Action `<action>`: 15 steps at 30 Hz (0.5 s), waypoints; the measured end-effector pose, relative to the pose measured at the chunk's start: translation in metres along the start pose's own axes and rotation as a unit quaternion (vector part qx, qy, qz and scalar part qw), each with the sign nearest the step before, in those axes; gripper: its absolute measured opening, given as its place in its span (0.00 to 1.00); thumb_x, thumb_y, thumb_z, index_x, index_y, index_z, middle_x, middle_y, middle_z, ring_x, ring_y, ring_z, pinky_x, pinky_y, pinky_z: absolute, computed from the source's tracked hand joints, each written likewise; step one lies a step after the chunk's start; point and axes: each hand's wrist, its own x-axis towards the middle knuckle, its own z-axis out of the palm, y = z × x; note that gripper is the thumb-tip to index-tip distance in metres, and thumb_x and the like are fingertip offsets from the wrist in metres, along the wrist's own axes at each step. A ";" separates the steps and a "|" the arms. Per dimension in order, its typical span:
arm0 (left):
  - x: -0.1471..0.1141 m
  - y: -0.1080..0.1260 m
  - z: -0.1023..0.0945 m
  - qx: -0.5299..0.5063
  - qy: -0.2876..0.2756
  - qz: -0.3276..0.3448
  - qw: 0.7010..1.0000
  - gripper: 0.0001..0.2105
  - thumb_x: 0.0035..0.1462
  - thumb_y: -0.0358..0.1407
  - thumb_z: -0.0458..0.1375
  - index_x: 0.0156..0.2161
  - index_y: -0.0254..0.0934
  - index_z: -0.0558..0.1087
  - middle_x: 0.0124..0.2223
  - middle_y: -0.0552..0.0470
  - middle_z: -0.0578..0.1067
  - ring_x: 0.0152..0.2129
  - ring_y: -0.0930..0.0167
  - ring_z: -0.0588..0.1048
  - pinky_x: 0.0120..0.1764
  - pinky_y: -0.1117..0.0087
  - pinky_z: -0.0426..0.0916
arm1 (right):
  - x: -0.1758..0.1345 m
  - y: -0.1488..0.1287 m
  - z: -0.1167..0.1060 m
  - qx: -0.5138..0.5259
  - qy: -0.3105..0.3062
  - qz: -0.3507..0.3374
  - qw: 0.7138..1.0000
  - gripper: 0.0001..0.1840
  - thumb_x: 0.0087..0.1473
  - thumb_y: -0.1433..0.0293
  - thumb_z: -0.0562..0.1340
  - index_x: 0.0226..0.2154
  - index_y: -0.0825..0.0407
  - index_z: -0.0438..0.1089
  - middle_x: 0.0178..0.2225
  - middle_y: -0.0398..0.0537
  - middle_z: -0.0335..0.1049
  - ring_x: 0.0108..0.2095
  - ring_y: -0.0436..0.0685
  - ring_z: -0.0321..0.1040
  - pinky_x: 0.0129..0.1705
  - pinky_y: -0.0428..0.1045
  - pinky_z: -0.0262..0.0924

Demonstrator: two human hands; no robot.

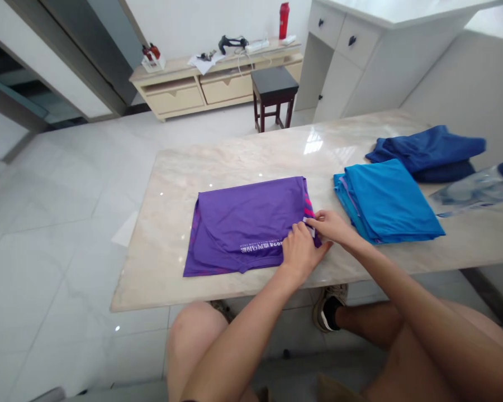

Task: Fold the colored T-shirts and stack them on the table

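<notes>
A purple T-shirt (251, 215) with white printing lies folded into a flat rectangle on the marble table (151, 234). My left hand (299, 251) rests over its near right corner, fingers curled onto the cloth and thumb at the right edge. At that same edge, beside some pink stripes, my right hand (333, 226) pinches the cloth between thumb and fingertips. A small white patch, perhaps a label, shows between the hands. Just right of my right hand sits a folded stack of bright blue clothing (396, 201).
Dark blue clothing (431, 148) lies at the table's far right, with a clear plastic bottle (478, 184) in front of it. Beyond the table stand a dark stool (274, 81), a low cabinet (174, 97) and a white desk (360, 50). My knees are under the near edge.
</notes>
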 end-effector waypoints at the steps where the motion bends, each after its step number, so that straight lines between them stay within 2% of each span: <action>1: 0.007 0.002 0.000 0.000 0.001 -0.015 1.000 0.29 0.75 0.55 0.63 0.65 0.32 0.70 0.60 0.32 0.81 0.55 0.53 0.85 0.53 0.59 0.78 | 0.003 0.000 0.000 0.028 -0.013 0.002 1.000 0.14 0.61 0.60 0.73 0.28 0.50 0.75 0.21 0.47 0.77 0.24 0.57 0.75 0.25 0.47 0.64; 3: 0.016 0.004 -0.003 0.002 -0.009 -0.033 0.999 0.22 0.78 0.46 0.60 0.65 0.32 0.72 0.59 0.31 0.82 0.55 0.52 0.85 0.54 0.58 0.79 | 0.008 0.000 -0.001 0.087 -0.032 0.008 0.996 0.17 0.61 0.57 0.74 0.28 0.50 0.75 0.24 0.50 0.78 0.26 0.58 0.77 0.28 0.48 0.69; 5: 0.018 0.007 -0.007 -0.003 -0.029 -0.035 0.999 0.18 0.77 0.41 0.58 0.63 0.32 0.76 0.57 0.30 0.84 0.56 0.51 0.85 0.55 0.57 0.79 | 0.012 -0.001 -0.006 0.126 -0.044 0.045 0.990 0.22 0.62 0.51 0.73 0.28 0.49 0.75 0.26 0.53 0.78 0.27 0.60 0.78 0.29 0.50 0.73; 8: 0.006 0.019 -0.010 -0.028 -0.060 -0.018 0.998 0.16 0.75 0.39 0.58 0.59 0.33 0.80 0.54 0.31 0.86 0.55 0.50 0.86 0.55 0.56 0.79 | 0.019 -0.001 -0.020 0.116 -0.022 0.111 0.987 0.27 0.61 0.44 0.72 0.27 0.48 0.73 0.24 0.54 0.75 0.24 0.62 0.74 0.24 0.54 0.71; 10: -0.007 0.027 -0.009 -0.057 -0.071 0.002 0.996 0.16 0.73 0.40 0.59 0.56 0.35 0.82 0.53 0.32 0.87 0.53 0.49 0.86 0.53 0.55 0.79 | 0.023 -0.001 -0.030 0.087 0.032 0.120 0.988 0.25 0.59 0.47 0.74 0.25 0.47 0.73 0.23 0.52 0.74 0.23 0.61 0.72 0.21 0.53 0.67; 12: -0.021 0.031 -0.008 -0.100 -0.071 0.019 0.992 0.15 0.71 0.43 0.59 0.51 0.37 0.84 0.50 0.34 0.88 0.49 0.49 0.87 0.50 0.56 0.78 | 0.024 -0.001 -0.037 0.066 0.100 0.104 0.987 0.20 0.57 0.56 0.75 0.22 0.48 0.72 0.23 0.51 0.74 0.24 0.59 0.70 0.22 0.50 0.63; 15: -0.041 0.022 -0.015 -0.181 -0.049 0.014 0.982 0.11 0.67 0.44 0.62 0.39 0.41 0.82 0.42 0.40 0.87 0.42 0.54 0.86 0.45 0.60 0.75 | 0.021 -0.008 -0.040 0.094 0.176 0.064 0.978 0.15 0.58 0.62 0.72 0.23 0.48 0.73 0.24 0.48 0.74 0.26 0.58 0.70 0.25 0.49 0.63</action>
